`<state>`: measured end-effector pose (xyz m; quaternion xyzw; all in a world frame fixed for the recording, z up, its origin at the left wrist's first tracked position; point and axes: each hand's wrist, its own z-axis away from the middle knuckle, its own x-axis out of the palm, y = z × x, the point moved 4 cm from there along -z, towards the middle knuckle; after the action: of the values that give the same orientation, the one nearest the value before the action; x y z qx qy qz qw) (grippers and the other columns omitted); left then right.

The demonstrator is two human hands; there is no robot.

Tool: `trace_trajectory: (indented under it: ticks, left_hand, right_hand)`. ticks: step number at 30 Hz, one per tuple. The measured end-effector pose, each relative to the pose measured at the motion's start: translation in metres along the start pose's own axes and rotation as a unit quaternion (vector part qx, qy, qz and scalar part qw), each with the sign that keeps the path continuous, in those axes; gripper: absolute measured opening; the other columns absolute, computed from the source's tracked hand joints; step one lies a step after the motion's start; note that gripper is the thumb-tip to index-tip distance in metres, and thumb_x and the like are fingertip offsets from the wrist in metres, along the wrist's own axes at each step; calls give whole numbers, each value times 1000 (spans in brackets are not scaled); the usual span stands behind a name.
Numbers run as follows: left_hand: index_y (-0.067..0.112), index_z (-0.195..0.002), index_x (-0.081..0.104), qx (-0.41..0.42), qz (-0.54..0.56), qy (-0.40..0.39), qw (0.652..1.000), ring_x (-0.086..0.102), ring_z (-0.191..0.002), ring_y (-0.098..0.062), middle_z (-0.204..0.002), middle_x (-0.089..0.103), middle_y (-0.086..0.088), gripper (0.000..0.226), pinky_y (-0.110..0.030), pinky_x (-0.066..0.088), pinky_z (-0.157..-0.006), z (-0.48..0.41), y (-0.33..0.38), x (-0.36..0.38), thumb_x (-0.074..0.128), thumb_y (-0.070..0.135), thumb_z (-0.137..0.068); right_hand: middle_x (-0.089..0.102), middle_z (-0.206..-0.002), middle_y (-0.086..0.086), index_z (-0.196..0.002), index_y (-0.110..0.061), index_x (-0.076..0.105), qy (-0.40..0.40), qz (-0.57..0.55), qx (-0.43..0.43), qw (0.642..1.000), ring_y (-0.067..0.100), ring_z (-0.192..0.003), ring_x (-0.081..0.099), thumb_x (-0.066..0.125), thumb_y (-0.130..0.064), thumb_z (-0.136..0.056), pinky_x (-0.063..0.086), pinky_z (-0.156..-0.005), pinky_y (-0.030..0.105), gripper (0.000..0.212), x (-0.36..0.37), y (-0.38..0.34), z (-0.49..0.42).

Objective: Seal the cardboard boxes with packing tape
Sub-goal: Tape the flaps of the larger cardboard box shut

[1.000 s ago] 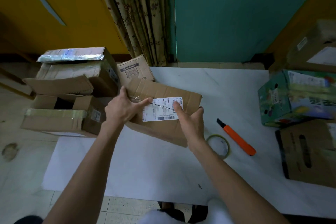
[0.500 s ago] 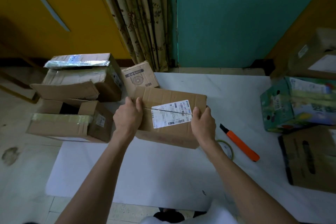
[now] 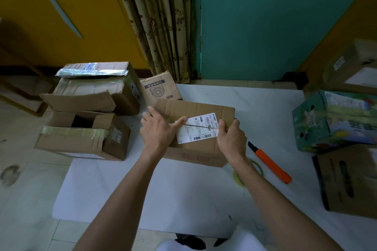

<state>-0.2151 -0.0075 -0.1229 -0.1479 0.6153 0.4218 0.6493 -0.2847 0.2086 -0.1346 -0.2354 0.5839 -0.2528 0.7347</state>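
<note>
A brown cardboard box (image 3: 200, 149) with a white shipping label (image 3: 196, 128) lies on the white table (image 3: 183, 195), its top flaps closed along a seam through the label. My left hand (image 3: 158, 130) lies flat on the box's left top, thumb stretched toward the label. My right hand (image 3: 231, 137) holds the box's right top edge, fingers curled over it. A roll of clear tape (image 3: 247, 171) lies on the table partly under my right forearm. An orange utility knife (image 3: 271, 164) lies just right of it.
Several opened cardboard boxes (image 3: 85, 130) are stacked left of the table, with a small printed box (image 3: 161, 87) behind. A green printed carton (image 3: 334, 120) and a brown carton (image 3: 348, 181) stand at the table's right. Curtain and teal door are behind.
The box has settled flat and square on the table. My left hand opened and spread flat over the top; my right hand stays on the right edge.
</note>
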Motion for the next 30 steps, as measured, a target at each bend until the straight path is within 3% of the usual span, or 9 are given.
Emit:
trace_trajectory:
  ticks: [4, 7, 11, 13, 15, 18, 23, 27, 30]
  left_hand:
    - [12, -118, 58, 57, 41, 81, 994, 61, -96, -30, -107, 58, -10, 61, -46, 54, -83, -5, -14, -9, 45, 68, -95]
    - [12, -108, 67, 85, 61, 120, 987, 64, -84, -29, -95, 67, -13, 46, -45, 55, -79, -7, -19, -19, 37, 45, -107]
    - [11, -133, 50, 73, 49, 67, 994, 68, -99, -35, -108, 68, -15, 51, -49, 55, -82, -1, -11, -12, 35, 52, -105]
    - [10, -157, 19, 53, 32, 5, 998, 61, -119, -35, -140, 56, -14, 100, -54, 53, -94, 4, -9, -6, 46, 78, -89]
    - [11, -161, 2, 52, 19, -22, 998, 52, -130, -36, -153, 42, -12, 131, -56, 49, -99, 10, -8, -2, 51, 92, -70]
    - [14, -160, 8, 53, 23, -9, 998, 57, -125, -33, -147, 48, -9, 133, -55, 52, -97, 11, -8, -4, 54, 94, -63]
    - [21, -128, 49, 69, 64, 52, 994, 70, -91, -26, -110, 71, -4, 83, -49, 61, -78, 1, -20, -4, 43, 88, -79]
    - [9, -117, 69, 57, 155, 85, 983, 68, -83, -27, -96, 73, -11, 49, -49, 59, -83, -2, -30, -8, 41, 48, -106]
    - [8, -115, 69, 46, 184, 65, 980, 68, -82, -26, -96, 73, -11, 52, -48, 59, -84, -2, -32, -6, 36, 47, -108]
  right_hand:
    - [57, -82, 0, -97, -13, 45, 27, -13, -7, 1000, 32, -86, 64, 25, -33, -108, 50, -83, 46, 30, -3, 2, 2]
    - [63, -80, -1, -99, -10, 53, 42, -83, 26, 995, 28, -82, 68, 30, -44, -106, 55, -76, 46, 42, -2, 9, 6]
    - [67, -113, 1, -135, -10, 41, -29, -103, 56, 993, 23, -100, 67, 67, -71, -75, 58, -81, 39, 89, 3, 10, 17]
    - [63, -118, 0, -141, -12, 31, -50, -67, 59, 995, 24, -107, 63, 77, -72, -63, 53, -83, 35, 109, 5, 9, 21]
    - [62, -113, -1, -135, -12, 34, -48, -59, 58, 995, 23, -104, 63, 78, -70, -64, 52, -81, 34, 100, 5, 10, 19]
    - [66, -108, -1, -120, -15, 44, -32, -72, 53, 995, 23, -98, 65, 67, -61, -82, 55, -83, 40, 63, 5, 13, 17]
    - [70, -96, 7, -100, -11, 51, 19, -53, 17, 998, 27, -84, 67, 38, -41, -104, 54, -77, 42, 32, 2, 17, 16]
    - [61, -68, 0, -73, -15, 51, 112, -96, 13, 989, 22, -64, 59, 36, -36, -105, 47, -62, 38, 41, 3, 23, 20]
    - [64, -65, -4, -67, -18, 57, 107, -171, 66, 977, 16, -61, 62, 47, -53, -98, 53, -58, 38, 48, 7, 32, 23]
